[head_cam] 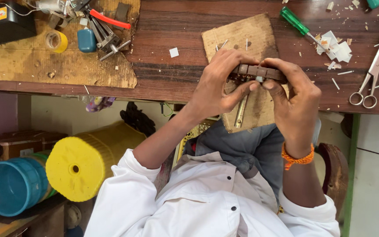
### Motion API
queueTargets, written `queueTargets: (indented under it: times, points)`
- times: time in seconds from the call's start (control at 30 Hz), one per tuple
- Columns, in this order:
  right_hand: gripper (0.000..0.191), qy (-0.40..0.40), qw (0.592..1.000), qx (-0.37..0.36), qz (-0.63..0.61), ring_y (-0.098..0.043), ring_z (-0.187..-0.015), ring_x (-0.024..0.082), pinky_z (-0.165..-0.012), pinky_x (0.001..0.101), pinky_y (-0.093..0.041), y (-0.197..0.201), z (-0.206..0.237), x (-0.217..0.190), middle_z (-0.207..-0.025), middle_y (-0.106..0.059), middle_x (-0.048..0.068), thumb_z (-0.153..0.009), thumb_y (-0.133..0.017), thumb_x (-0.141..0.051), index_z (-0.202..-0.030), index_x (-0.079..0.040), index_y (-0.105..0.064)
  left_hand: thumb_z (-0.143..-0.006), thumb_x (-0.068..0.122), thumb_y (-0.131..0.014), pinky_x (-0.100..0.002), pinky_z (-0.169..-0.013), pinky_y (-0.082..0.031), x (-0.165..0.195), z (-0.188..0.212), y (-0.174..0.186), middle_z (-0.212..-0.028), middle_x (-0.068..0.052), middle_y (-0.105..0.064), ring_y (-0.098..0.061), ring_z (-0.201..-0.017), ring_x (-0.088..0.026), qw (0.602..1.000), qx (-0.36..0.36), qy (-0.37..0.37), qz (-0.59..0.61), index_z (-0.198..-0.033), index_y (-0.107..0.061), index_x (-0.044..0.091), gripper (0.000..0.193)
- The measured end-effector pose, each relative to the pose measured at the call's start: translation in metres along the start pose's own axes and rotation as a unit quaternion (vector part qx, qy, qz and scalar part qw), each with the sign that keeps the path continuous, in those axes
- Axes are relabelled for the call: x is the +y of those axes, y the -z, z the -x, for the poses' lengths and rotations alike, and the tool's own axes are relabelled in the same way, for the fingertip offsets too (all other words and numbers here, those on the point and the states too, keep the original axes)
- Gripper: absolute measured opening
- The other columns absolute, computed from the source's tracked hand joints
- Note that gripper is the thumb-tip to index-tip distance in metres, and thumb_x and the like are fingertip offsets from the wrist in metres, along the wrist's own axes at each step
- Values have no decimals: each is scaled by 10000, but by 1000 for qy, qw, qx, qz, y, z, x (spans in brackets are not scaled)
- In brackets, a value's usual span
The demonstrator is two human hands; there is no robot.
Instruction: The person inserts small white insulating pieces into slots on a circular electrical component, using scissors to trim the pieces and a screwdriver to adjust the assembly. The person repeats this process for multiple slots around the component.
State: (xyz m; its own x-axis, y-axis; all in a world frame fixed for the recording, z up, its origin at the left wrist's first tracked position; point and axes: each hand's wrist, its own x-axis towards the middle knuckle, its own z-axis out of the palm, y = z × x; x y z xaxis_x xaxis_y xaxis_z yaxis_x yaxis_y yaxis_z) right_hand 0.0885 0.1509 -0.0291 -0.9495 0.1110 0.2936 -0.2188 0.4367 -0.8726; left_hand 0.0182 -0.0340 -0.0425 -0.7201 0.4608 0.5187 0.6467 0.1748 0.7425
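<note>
Both my hands hold a dark brown segmented bar (259, 71) just above a small worn wooden board (242, 37) at the table's near edge. My left hand (216, 85) grips the bar's left end, thumb underneath. My right hand (292, 98), with an orange thread band at the wrist, pinches the right end. A thin brass-coloured metal rod (241, 112) lies on the board below the bar. My fingers hide part of the bar.
On the dark wooden table (176, 74) lie a green-handled screwdriver (297, 24), white paper scraps (336, 48), scissors (373, 70), a yellow tape roll (57, 41) and red-handled pliers (108, 19). Below the table sit a yellow drum (84, 162) and a blue bucket (12, 184).
</note>
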Motion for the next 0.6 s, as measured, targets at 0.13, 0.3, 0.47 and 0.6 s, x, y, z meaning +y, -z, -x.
queueTargets:
  times: [0.13,0.3,0.47,0.6]
  points:
    - [408,50,999,6,17,-713,-1159,204,-1117,350,-522,-4,-3,5,-1208,-724,119,-1096,-692,-313,-1308,34,-662,-926,184,-777,-393,-1006,-499,0,7,-9,-1178,-82,-674,-621,-1110,-267,999,29,34,-16,-1247,-633,74,368]
    - [559,-20,993,-22,-111,-682,-1201,152,-1022,301,-564,1,-4,11,-1294,-691,70,-991,-764,-363,-1383,11,-630,-935,196,-782,-398,-1025,-485,-1,4,-9,-1199,-96,-670,-607,-1173,-289,999,12,25,-18,-1253,-617,66,381]
    - [504,-48,991,14,-120,-666,-1158,127,-1036,285,-541,-6,-1,14,-1252,-686,52,-1009,-772,-338,-1360,1,-648,-951,217,-765,-387,-1035,-501,1,0,-6,-1222,-100,-674,-618,-1148,-273,999,-5,49,-8,-1282,-619,72,390]
    - [365,-4,998,2,-56,-671,-1084,125,-1238,342,-445,-5,-4,17,-1172,-702,64,-1052,-760,-268,-1270,5,-657,-939,236,-774,-396,-1040,-495,3,1,-8,-1213,-94,-667,-606,-1156,-281,999,9,42,-21,-1264,-611,62,403]
